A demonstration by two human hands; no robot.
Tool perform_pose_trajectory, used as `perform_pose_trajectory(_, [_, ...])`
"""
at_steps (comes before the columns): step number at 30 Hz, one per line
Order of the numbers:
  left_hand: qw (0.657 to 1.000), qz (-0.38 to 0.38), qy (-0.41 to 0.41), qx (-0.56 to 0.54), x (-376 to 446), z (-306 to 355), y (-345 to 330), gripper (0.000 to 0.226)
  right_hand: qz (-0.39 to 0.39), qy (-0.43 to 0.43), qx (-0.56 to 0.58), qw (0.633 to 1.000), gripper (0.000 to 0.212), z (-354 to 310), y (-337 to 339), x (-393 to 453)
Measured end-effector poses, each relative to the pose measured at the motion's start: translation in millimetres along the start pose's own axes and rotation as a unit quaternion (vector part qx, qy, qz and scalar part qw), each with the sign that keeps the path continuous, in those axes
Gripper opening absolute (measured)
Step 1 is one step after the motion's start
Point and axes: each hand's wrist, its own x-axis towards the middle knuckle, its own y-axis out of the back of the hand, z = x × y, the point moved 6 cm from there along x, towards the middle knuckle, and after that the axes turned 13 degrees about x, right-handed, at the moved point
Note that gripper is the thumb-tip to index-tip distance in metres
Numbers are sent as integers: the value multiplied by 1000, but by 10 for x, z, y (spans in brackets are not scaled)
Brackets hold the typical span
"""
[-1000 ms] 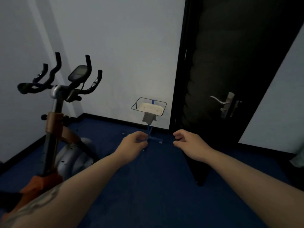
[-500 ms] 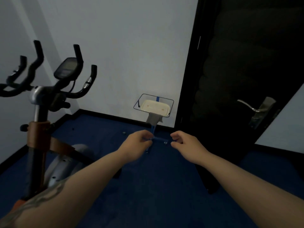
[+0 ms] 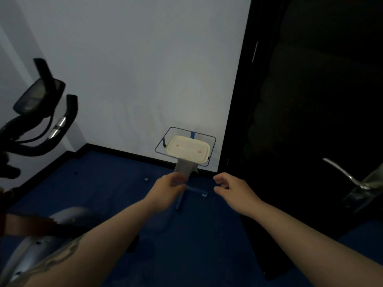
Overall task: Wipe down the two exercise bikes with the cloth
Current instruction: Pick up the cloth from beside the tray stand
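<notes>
A grey cloth (image 3: 185,167) hangs over the front edge of a small blue-framed stand (image 3: 211,139), under a cream tray (image 3: 188,149). My left hand (image 3: 165,192) reaches out just below the cloth, fingers loosely curled, holding nothing that I can see. My right hand (image 3: 233,192) is stretched out to the right of the stand, fingers loosely curled and empty. One exercise bike (image 3: 39,129) with black handlebars and a console stands at the left edge, partly cut off. No second bike is in view.
A white wall (image 3: 134,69) is straight ahead with a black skirting. A dark open door (image 3: 310,121) with a metal handle (image 3: 344,175) stands on the right. The floor is blue carpet (image 3: 186,245). The stand's blue foot (image 3: 196,190) lies between my hands.
The view has shifted right and closer to the stand; the bike slid toward the left edge. Both hands stay extended, now nearer the hanging cloth.
</notes>
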Motion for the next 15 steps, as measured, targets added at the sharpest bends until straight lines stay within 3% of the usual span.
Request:
perform_pose_trajectory(8, [1000, -15, 20, -5, 1057, -125, -144, 24, -25, -10, -1, 1000, 35, 221, 138, 1098])
perform_pose_trajectory(15, [999, -36, 33, -12, 2095, -712, -52, 25, -29, -43, 14, 999, 33, 392, -98, 2190])
